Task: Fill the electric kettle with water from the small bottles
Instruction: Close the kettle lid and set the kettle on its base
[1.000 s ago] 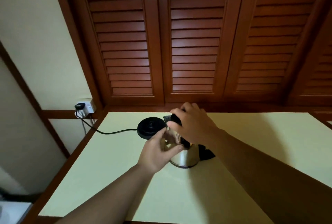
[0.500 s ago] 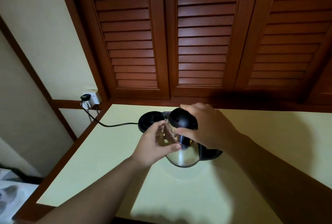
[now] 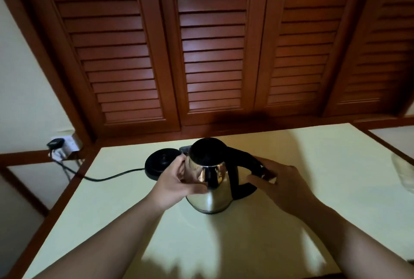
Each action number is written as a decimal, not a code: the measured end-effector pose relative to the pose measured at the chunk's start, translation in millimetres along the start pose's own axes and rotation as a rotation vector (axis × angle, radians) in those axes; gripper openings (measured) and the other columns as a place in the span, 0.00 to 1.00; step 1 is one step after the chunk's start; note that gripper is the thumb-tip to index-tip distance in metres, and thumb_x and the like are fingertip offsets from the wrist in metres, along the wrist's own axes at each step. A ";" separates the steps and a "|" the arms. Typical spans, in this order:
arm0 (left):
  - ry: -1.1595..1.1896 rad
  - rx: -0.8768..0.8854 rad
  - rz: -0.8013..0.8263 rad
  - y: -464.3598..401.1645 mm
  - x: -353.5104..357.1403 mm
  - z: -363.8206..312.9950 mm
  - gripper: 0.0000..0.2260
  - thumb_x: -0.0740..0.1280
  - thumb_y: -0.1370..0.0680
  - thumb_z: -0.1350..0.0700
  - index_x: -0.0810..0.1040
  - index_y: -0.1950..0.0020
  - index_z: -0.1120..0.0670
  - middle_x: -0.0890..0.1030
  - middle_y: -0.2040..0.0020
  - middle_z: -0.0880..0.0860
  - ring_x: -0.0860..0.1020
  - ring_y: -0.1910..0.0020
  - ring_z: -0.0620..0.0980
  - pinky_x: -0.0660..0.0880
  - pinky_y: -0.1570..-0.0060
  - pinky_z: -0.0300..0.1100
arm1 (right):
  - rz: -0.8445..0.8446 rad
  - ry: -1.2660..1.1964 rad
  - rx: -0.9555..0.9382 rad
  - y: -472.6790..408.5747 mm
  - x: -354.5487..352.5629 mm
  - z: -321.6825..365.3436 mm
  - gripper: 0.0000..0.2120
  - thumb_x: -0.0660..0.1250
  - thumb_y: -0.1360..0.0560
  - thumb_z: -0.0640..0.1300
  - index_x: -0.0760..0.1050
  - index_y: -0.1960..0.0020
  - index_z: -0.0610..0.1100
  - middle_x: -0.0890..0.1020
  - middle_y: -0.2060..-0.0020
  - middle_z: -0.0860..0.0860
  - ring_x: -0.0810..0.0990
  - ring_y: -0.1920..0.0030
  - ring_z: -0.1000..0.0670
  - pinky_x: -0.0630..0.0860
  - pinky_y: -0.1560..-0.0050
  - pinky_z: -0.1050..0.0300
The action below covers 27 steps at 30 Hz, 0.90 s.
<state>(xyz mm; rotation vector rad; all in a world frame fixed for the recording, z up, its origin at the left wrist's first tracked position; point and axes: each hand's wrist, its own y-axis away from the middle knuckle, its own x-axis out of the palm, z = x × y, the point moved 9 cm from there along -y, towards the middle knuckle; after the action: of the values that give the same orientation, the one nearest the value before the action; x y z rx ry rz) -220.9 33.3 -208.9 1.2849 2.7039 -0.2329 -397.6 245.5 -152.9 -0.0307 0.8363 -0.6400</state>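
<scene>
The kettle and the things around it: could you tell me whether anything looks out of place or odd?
Only that the kettle stands on the table, off its plugged-in base, lid shut. No spill or damage shows.

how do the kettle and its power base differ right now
The kettle is tall, shiny steel with a black lid; the power base is a flat black disc. The kettle is held by the left hand; the base lies untouched behind it, cord attached. Both rest on the pale table.
</scene>
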 end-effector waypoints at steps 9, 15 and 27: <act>0.088 0.014 -0.009 -4.4 -13.3 -4.9 0.32 0.87 0.44 0.58 0.82 0.42 0.51 0.87 0.45 0.56 0.85 0.43 0.54 0.79 0.42 0.51 | -0.075 -0.209 0.064 -2.7 0.0 13.2 0.17 0.74 0.24 0.43 0.82 0.41 0.62 0.85 0.60 0.51 0.84 0.58 0.50 0.82 0.47 0.44; 0.031 0.054 -0.091 -3.2 -50.8 -31.3 0.32 0.87 0.42 0.64 0.81 0.41 0.54 0.88 0.47 0.54 0.86 0.47 0.48 0.81 0.50 0.40 | -0.081 -0.277 0.022 -28.6 10.6 36.7 0.17 0.74 0.23 0.39 0.83 0.42 0.60 0.84 0.61 0.46 0.79 0.61 0.54 0.82 0.49 0.38; 0.004 0.088 -0.258 -17.7 -140.1 -63.0 0.32 0.84 0.39 0.70 0.79 0.39 0.56 0.87 0.51 0.50 0.86 0.55 0.38 0.79 0.59 0.32 | 0.031 -0.297 -0.106 -128.4 59.2 101.1 0.15 0.70 0.20 0.43 0.81 0.39 0.61 0.86 0.51 0.53 0.86 0.47 0.51 0.85 0.47 0.45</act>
<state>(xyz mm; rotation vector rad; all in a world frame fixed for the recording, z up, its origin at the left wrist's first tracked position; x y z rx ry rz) -150.6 -71.1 -119.1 0.9533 2.8884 -0.3808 -363.9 87.1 -89.8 -0.2041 0.5814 -0.5447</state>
